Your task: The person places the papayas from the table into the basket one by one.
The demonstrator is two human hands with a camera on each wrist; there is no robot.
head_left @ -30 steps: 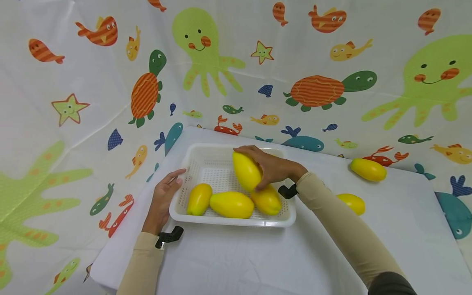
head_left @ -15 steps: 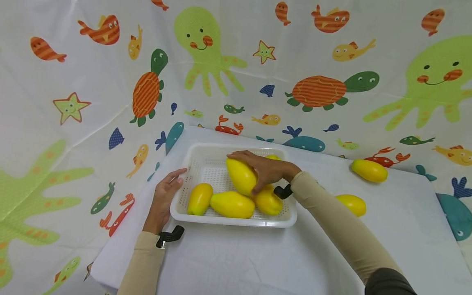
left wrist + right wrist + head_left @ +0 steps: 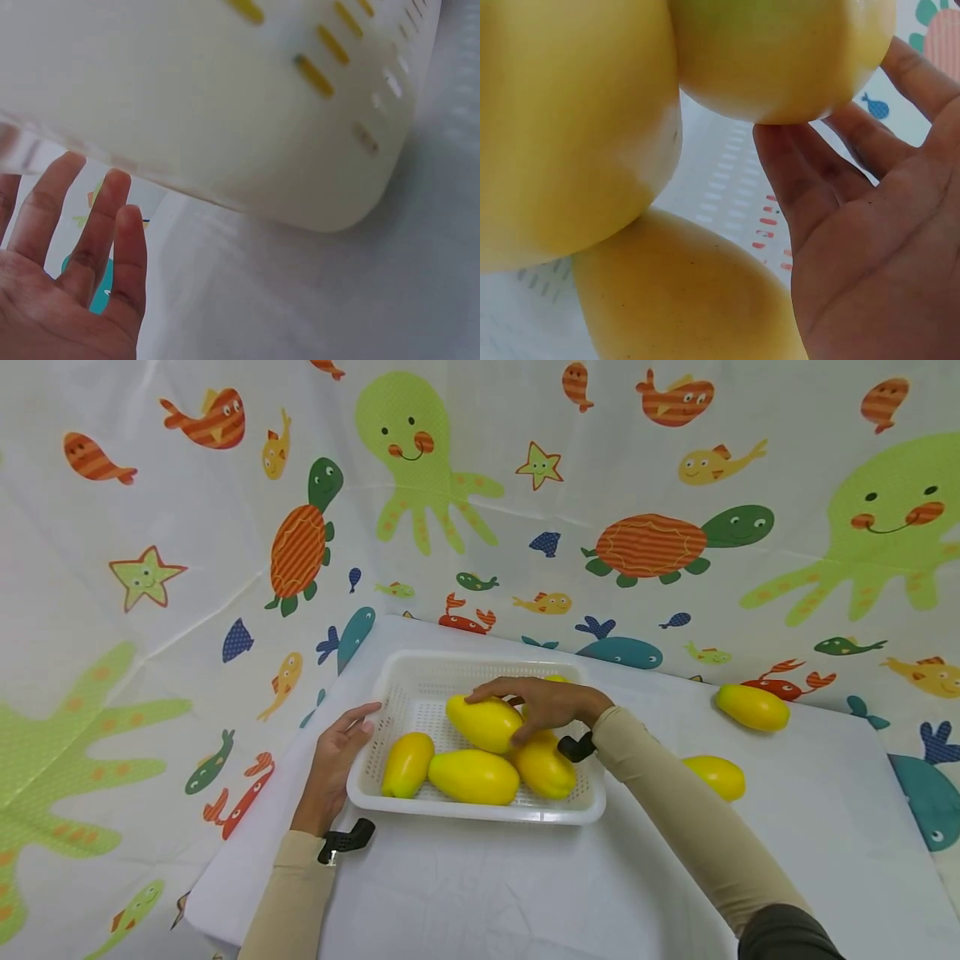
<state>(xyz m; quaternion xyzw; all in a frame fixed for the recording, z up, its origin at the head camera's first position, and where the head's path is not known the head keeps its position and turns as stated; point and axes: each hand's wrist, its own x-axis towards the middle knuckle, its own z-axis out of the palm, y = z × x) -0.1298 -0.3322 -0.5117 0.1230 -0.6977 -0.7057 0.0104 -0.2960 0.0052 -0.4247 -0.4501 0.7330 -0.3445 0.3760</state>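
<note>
In the head view, a white perforated plastic basket holds several yellow mangoes. My right hand grips one mango low in the basket, with fingers over its far side and thumb at its near right. That mango lies close behind the front-row mangoes, a middle one and a right one. At the basket's left front is another mango. In the right wrist view, fingertips touch the held mango's lower side. Against the basket's left wall, my left hand rests with extended fingers.
One mango shows partly behind my right hand, at the basket's back right. Outside on the white-covered table lie a far-right mango and a mango partly hidden by my right sleeve. A sea-animal printed sheet hangs behind.
My right hand has lowered the mango leftward and toward the front row, and it has tipped flatter. The back-right mango has come partly into sight. The left hand stays at the basket's wall.
</note>
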